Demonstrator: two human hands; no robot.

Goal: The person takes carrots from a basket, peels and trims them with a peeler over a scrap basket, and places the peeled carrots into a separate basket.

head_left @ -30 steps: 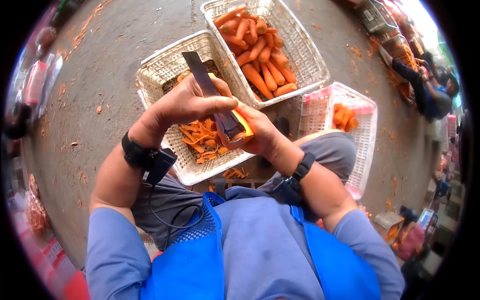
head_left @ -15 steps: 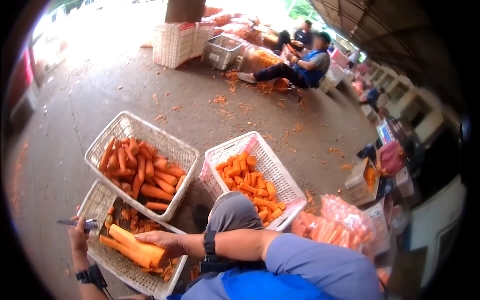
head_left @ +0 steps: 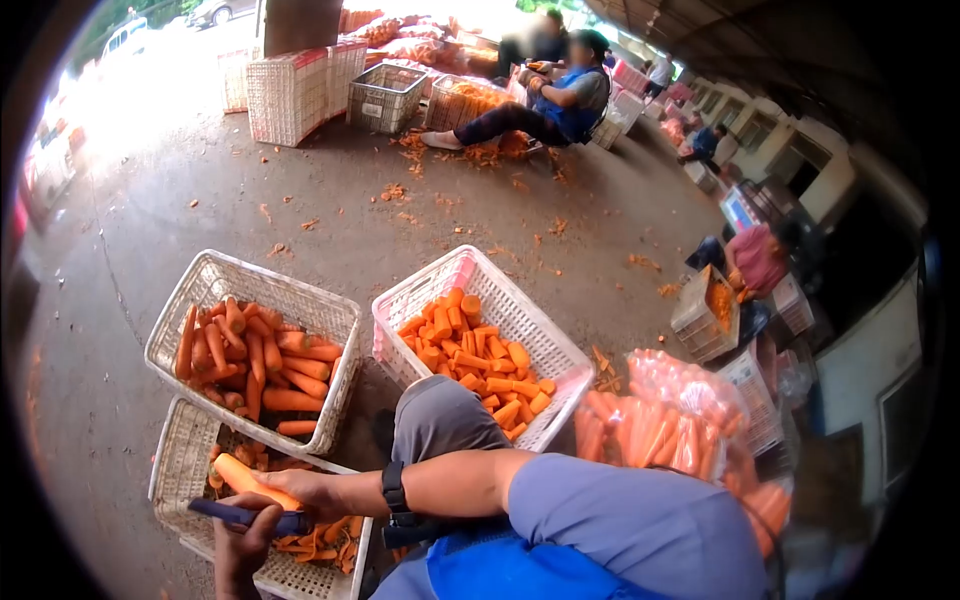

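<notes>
My right hand, with a black band on its wrist, grips a peeled orange carrot over the lower-left white crate. My left hand is closed around the dark blue handle of a peeler, just below the carrot and close to my right fingers. The peeler's working end is hard to make out against the hand and carrot. Orange peelings lie in the crate beneath my hands. Behind it, another white crate holds whole carrots.
A white and pink crate of cut carrot pieces stands beyond my knee. Bagged carrots are at right. A seated person works farther back near stacked crates. Another person sits at right. Scraps litter the floor.
My left hand has moved right and down, bringing the peeler beside the carrot. The carrot has shifted slightly in my right hand. The whole view has shifted a little.
</notes>
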